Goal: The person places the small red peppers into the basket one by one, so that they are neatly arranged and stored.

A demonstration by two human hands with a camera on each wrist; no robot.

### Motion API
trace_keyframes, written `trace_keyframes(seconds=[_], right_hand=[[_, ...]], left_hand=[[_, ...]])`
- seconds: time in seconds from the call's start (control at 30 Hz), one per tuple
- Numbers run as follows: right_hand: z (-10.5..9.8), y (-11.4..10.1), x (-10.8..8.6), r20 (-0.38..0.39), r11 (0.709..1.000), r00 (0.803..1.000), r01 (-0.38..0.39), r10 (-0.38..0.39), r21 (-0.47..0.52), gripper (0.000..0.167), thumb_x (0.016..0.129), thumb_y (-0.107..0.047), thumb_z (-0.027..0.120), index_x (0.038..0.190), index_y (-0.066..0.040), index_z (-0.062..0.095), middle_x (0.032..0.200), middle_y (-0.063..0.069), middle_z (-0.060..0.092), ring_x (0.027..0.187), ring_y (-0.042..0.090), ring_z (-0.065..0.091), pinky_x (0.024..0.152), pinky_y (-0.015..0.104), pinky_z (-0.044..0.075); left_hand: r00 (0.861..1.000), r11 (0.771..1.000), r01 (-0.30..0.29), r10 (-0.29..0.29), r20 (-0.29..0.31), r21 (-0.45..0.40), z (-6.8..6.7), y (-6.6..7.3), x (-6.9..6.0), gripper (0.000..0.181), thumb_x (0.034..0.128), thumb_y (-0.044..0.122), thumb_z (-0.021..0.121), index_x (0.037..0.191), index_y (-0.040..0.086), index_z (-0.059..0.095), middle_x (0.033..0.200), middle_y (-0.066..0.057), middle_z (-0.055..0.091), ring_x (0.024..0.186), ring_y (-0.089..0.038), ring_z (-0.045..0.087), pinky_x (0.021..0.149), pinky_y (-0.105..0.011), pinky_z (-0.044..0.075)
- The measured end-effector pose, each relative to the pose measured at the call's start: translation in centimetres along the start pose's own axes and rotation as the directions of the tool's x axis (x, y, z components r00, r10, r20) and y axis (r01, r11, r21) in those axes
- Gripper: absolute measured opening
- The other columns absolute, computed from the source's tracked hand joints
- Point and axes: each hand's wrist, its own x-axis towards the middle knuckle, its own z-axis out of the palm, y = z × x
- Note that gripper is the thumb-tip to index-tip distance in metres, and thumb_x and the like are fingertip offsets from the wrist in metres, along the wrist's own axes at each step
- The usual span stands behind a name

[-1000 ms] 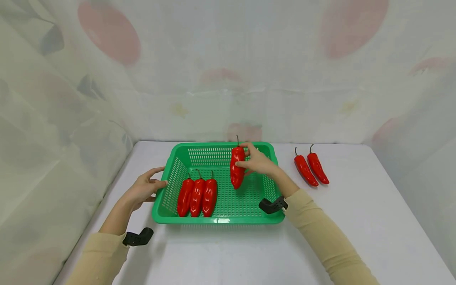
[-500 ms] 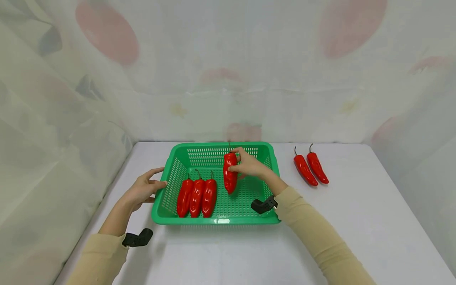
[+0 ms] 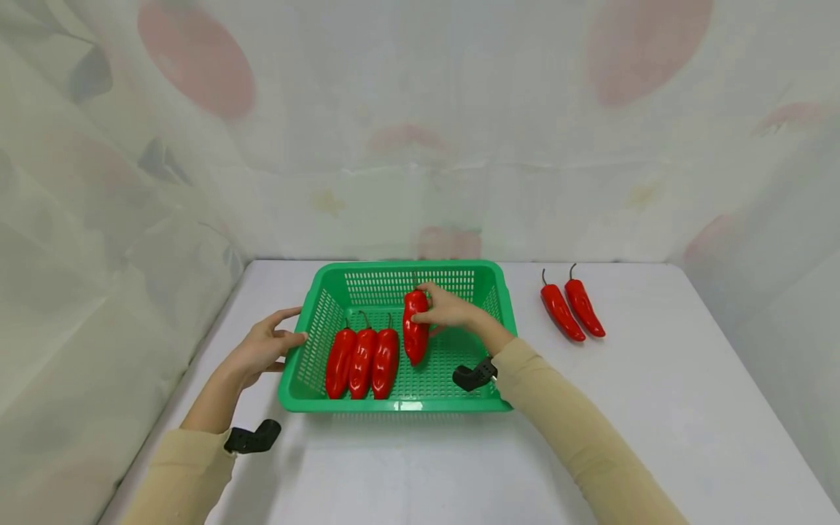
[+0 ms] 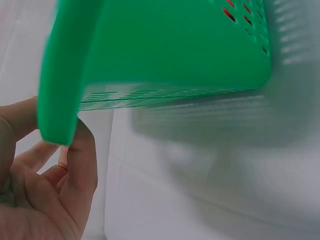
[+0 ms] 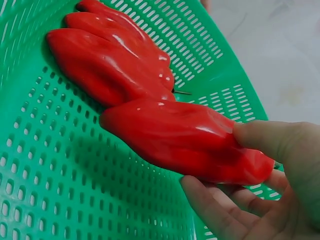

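A green plastic basket point(image 3: 400, 406) with slotted walls stands on the table. Inside it, toward the left, three red peppers point(image 3: 362, 363) lie side by side with stems pointing to the back. My right hand point(image 3: 448, 308) holds another red pepper point(image 3: 415, 337) over the basket floor, just right of those three. In the right wrist view, the thumb and fingers grip this pepper point(image 5: 175, 137) near its stem end. At the basket's left side my left hand point(image 3: 264, 348) grips the rim; the left wrist view shows its thumb and fingers around the rim point(image 4: 60, 117).
Two more red peppers point(image 3: 562, 312) lie side by side on the white table point(image 3: 663, 408), right of the basket. A patterned cloth point(image 3: 413, 168) hangs behind the table and along its sides.
My right hand has moved left and slightly toward me with its pepper, lowering it near the three in the basket. The left hand has stayed at the rim.
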Motion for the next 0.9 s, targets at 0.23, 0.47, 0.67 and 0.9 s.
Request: trace_keyframes(seconds=[0.23, 0.47, 0.67, 0.9], right_hand=[[0.4, 0.4, 0.5, 0.043, 0.998, 0.998, -0.036, 0.038, -0.042, 0.065, 0.087, -0.009, 0.062, 0.139, -0.005, 0.024, 0.117, 0.02, 0.051, 0.091, 0.027, 0.062, 0.076, 0.044, 0.054], [0.8, 0.6, 0.7, 0.062, 0.995, 0.994, -0.082, 0.085, -0.055, 0.068, 0.087, -0.008, 0.061, 0.141, -0.006, 0.02, 0.119, 0.02, 0.049, 0.094, 0.028, 0.062, 0.075, 0.04, 0.054], [1.1, 0.9, 1.2, 0.065, 0.991, 0.992, -0.107, 0.112, -0.076, 0.069, 0.087, -0.009, 0.063, 0.141, -0.006, 0.02, 0.12, 0.021, 0.049, 0.093, 0.028, 0.062, 0.074, 0.036, 0.055], [1.3, 1.1, 1.3, 0.056, 0.986, 0.991, -0.115, 0.123, -0.121, 0.069, 0.087, -0.015, 0.064, 0.141, -0.007, 0.021, 0.121, 0.02, 0.05, 0.088, 0.026, 0.063, 0.075, 0.038, 0.055]], left_hand=[[1.0, 1.0, 0.001, -0.001, 0.003, 0.0, 0.0, 0.1, 0.0, 0.069, 0.0924, 0.025, 0.056, 0.148, 0.018, 0.015, 0.115, -0.023, 0.054, 0.085, -0.022, 0.064, 0.076, -0.044, 0.054], [1.0, 1.0, 0.003, -0.003, 0.003, 0.005, 0.0, 0.0, 0.0, 0.069, 0.0927, 0.025, 0.055, 0.148, 0.018, 0.015, 0.116, -0.023, 0.053, 0.086, -0.022, 0.064, 0.076, -0.044, 0.054], [1.0, 1.0, -0.001, 0.001, 0.004, 0.005, 0.0, 0.0, 0.0, 0.069, 0.0927, 0.024, 0.055, 0.148, 0.018, 0.015, 0.115, -0.023, 0.054, 0.085, -0.022, 0.064, 0.075, -0.043, 0.054], [1.0, 1.0, -0.002, 0.002, 0.004, 0.006, 0.0, 0.0, -0.1, 0.069, 0.0928, 0.024, 0.055, 0.148, 0.019, 0.015, 0.115, -0.023, 0.054, 0.085, -0.022, 0.063, 0.075, -0.042, 0.054]])
